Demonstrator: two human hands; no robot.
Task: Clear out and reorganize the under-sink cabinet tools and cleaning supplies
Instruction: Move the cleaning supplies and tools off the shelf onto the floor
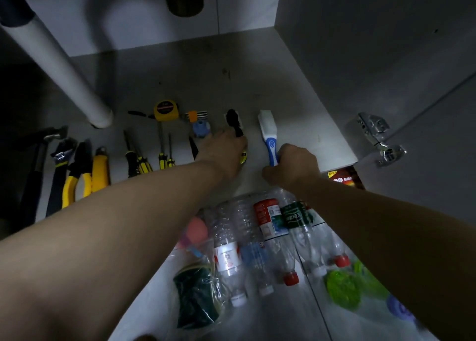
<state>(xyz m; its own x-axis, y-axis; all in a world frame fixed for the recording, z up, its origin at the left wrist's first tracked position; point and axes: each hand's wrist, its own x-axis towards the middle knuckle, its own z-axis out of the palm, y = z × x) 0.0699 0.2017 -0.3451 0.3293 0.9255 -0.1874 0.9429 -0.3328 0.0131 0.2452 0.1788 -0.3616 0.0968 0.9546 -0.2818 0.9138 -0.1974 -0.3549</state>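
Inside the grey cabinet floor [231,83], my left hand [222,151] grips the yellow-and-black handle of a black brush [233,119] that lies on the floor. To its right, my right hand [293,167] grips the blue-and-white handle of a white scrub brush [268,127], its head pointing to the back. Laid out in a row to the left are a yellow tape measure [166,110], hex keys [197,114], screwdrivers [146,155], yellow pliers [77,176], a wrench [60,165] and a hammer [36,165].
A white drain pipe [64,67] slants down to the cabinet floor at left. A door hinge [378,137] sits on the right wall. In front of the cabinet lie several empty plastic bottles [262,237], a bagged green sponge [195,297] and a green scrubber [342,289].
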